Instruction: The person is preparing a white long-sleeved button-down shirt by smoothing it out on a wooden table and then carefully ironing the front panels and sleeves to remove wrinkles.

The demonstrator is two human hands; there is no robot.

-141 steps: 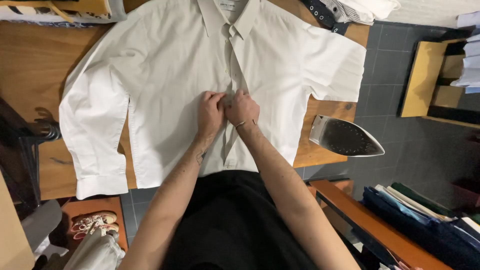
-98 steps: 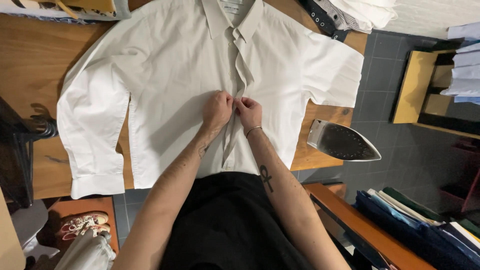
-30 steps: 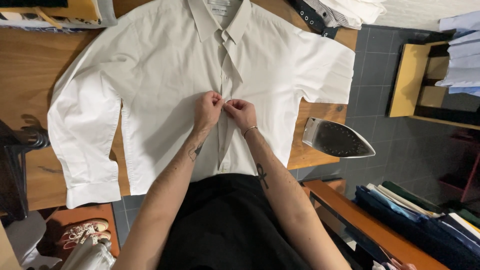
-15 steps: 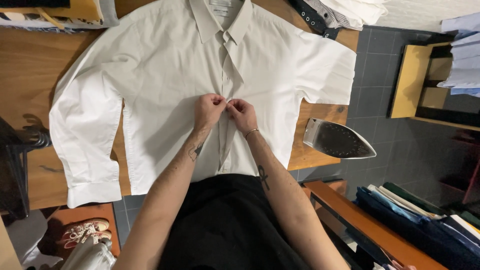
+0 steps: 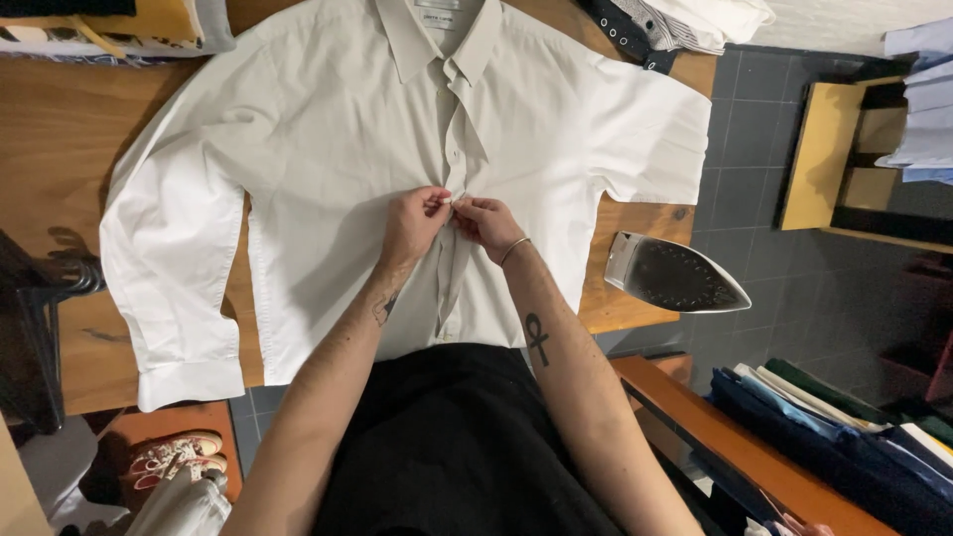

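Left hand (image 5: 415, 220) and right hand (image 5: 486, 220) meet fingertip to fingertip, both pinching button strip of white shirt (image 5: 328, 169) about halfway down its front. Shirt lies flat, front up, on wooden table (image 5: 50, 129), collar far from person, hem at near edge; button strip runs straight away from body, between hands. Neither hand nearer; strip above still open, below looks closed. Iron (image 5: 675, 273) rests at table's right edge, well apart. Folded clothes (image 5: 844, 417) lower right.
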